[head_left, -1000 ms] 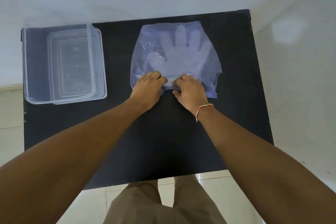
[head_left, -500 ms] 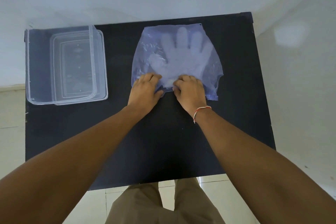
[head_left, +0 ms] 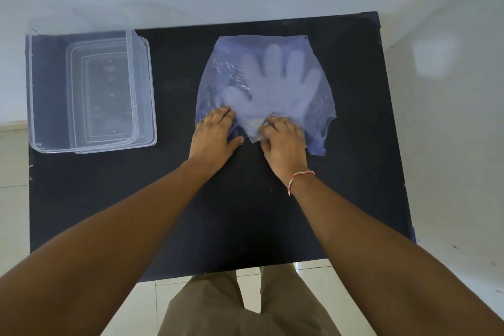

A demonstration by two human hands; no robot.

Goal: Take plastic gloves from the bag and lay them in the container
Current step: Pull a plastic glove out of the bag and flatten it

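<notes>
Your left hand (head_left: 215,133) pins the bluish translucent plastic bag (head_left: 266,84); your right hand (head_left: 283,139) apparently pinches the cloudy plastic gloves (head_left: 272,82). Next: draw them out.

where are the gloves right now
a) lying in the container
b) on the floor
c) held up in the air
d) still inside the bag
d: the pale gloves show through the translucent bag lying flat on the table, while the clear container at the left holds no gloves.

Bare table (head_left: 174,90) between container (head_left: 90,93) and bag (head_left: 321,106)
</notes>
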